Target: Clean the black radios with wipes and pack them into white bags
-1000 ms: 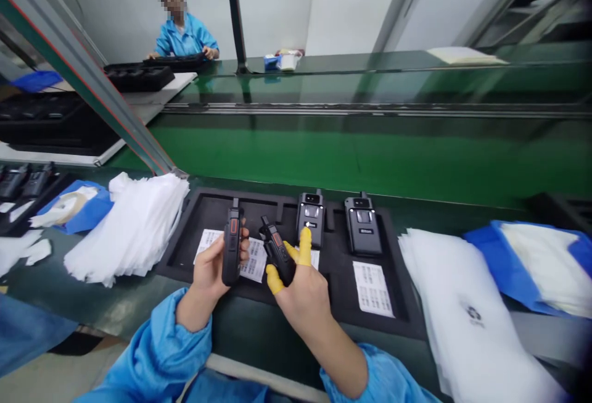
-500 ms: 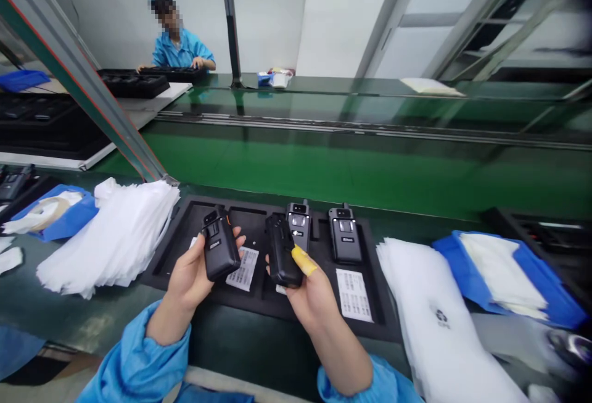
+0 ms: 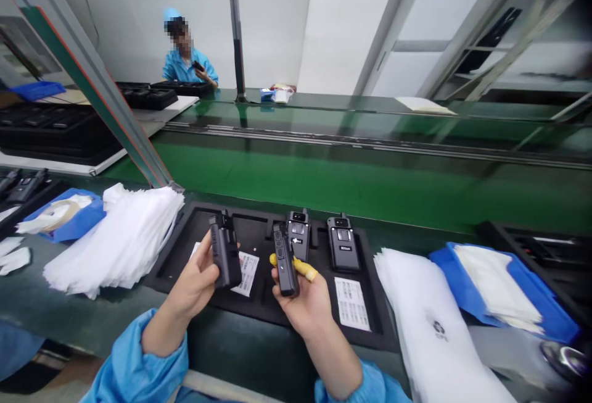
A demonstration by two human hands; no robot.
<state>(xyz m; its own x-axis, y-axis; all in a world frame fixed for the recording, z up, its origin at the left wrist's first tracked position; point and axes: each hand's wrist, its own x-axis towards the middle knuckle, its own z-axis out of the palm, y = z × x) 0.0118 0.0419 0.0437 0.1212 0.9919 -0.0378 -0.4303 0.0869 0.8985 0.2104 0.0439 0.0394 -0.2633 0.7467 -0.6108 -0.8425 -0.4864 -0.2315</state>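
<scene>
My left hand (image 3: 197,282) is closed around a black two-way radio (image 3: 225,255), which is turned partly edge-on. In my right hand (image 3: 308,304), with yellow covers on its fingers, a second black radio (image 3: 285,264) is gripped on edge, its side buttons showing. Both are held over a black foam tray (image 3: 180,255). Behind the right-hand radio lies another radio (image 3: 298,230) in the tray, partly hidden. To its right rests one more radio (image 3: 343,245), back side up. White printed label sheets (image 3: 352,304) lie in the tray compartments.
A stack of white bags (image 3: 115,236) lies left of the tray, and more white bags (image 3: 430,329) lie right. Blue bins (image 3: 513,292) stand on both sides. A green conveyor belt (image 3: 324,174) runs behind. A co-worker (image 3: 189,66) sits across it, beyond a slanted metal post (image 3: 99,88).
Both radios have been rotated from back-facing to edge-on in my hands. Across the belt, the co-worker has lifted a dark device. The view has tilted slightly upward.
</scene>
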